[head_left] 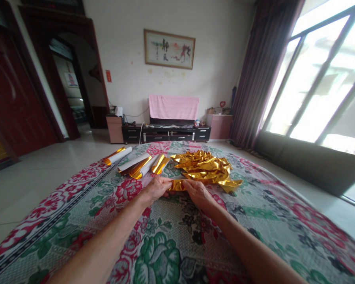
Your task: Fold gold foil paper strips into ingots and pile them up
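Note:
Between my two hands is a small piece of shiny gold foil paper [177, 185], folded into a narrow shape. My left hand [157, 187] pinches its left end, and my right hand [197, 192] grips the right end; the undersides of the fingers are hidden. Just beyond lies a heap of folded gold paper ingots [208, 167] with pointed ends, one of them close to my right hand. Left of the heap, several curled sheets of gold paper with white backs [140, 165] rest on the cloth.
A flowered tablecloth [112, 236] covers the round table. Another rolled gold sheet [117, 156] lies near the left edge. Across the tiled floor stand a low TV cabinet [168, 136] and a pink cloth [174, 106] draped over a screen. A window [319, 79] is on the right.

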Demonstrator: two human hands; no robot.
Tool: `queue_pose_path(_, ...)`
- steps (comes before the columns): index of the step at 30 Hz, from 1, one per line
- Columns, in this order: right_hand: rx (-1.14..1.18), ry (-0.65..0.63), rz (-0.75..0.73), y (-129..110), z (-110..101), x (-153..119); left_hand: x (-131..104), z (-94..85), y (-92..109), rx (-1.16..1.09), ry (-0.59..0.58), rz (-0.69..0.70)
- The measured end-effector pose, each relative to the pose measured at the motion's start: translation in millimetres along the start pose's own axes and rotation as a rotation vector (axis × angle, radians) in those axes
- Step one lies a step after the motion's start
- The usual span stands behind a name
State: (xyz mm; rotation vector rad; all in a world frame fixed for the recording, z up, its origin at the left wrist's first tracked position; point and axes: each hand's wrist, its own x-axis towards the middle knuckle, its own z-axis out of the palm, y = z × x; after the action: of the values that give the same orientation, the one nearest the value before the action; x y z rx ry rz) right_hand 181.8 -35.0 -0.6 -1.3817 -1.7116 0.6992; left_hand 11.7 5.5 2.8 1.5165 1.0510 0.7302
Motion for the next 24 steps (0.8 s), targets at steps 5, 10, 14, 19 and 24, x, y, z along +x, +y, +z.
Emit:
queue_pose_path(5,0.016,-0.016,-0.016,-3.0,-0.9,-1.4,1.5,0.6,-0.5,-0.014,0.012,-0.017)
queue_pose_path(10,0.023,-0.002,-0.002,-2.7,-1.2,-1.2,-0.7,0.1,0.5,-0.017,-0.001,-0.01)
queue_pose_path(14,0.03,-0.004,0.003,-1.6,-1.1,-0.7,-1.4,-0.2,0.5,-0.02,-0.009,-0.01)
queue_pose_path(19,0.048,-0.04,-0.009,-1.6,-1.3,-1.0,-0.6,0.6,1.0,-0.033,0.006,-0.018)
queue_pose_path(24,0.048,-0.011,-0.005,0.2,-0.5,-0.3,-1.1,0.3,1.9,-0.024,-0.001,-0.02)
